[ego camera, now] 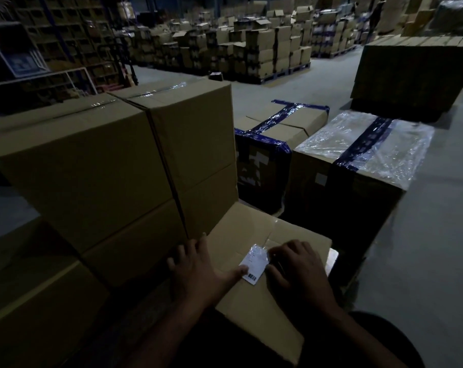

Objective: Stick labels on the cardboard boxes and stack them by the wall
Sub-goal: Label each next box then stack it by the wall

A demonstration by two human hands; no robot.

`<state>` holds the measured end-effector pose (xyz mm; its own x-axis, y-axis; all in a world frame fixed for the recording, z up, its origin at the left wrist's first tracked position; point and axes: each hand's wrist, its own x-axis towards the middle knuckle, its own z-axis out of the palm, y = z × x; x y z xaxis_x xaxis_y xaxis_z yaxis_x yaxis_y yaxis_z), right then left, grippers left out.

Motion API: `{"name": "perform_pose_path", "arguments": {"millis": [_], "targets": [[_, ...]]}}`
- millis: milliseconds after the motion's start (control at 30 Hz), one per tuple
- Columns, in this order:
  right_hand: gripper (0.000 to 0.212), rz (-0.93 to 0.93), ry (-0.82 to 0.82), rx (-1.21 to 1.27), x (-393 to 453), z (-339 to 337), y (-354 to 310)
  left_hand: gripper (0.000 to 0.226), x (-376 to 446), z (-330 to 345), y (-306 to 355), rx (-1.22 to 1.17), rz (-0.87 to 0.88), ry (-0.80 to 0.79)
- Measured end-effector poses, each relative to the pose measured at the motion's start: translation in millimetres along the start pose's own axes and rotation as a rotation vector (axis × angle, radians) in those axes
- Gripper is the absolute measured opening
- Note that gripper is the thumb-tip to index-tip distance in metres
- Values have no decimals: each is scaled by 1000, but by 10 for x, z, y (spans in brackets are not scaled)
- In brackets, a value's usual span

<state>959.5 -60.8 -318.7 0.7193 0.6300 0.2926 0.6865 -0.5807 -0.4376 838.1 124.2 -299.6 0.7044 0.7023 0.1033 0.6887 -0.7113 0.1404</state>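
A white barcode label (253,266) lay on the top of a low cardboard box (254,309) at lower centre, the left hand (198,269) flat with its thumb pressing the label's left edge, the right hand (299,272) with fingers spread pressing its right edge, beside stacked taped boxes (113,166) at left.

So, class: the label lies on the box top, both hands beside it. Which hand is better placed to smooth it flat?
Probably the left hand: its thumb already rests on the label. The right hand only touches its right edge.
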Motion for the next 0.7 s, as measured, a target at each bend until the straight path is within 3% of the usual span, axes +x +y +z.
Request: {"name": "perform_pose_path", "arguments": {"millis": [167,367,700], "targets": [[32,-56,-120,-55,192,-96,-16,135,-31,46,6,-119,18,-33],[24,95,-45,-58,119,20,-250,138,-67,113,-15,-294,17,3],[19,118,-24,11,165,54,-160,128,-96,100,-8,-325,14,12]]}}
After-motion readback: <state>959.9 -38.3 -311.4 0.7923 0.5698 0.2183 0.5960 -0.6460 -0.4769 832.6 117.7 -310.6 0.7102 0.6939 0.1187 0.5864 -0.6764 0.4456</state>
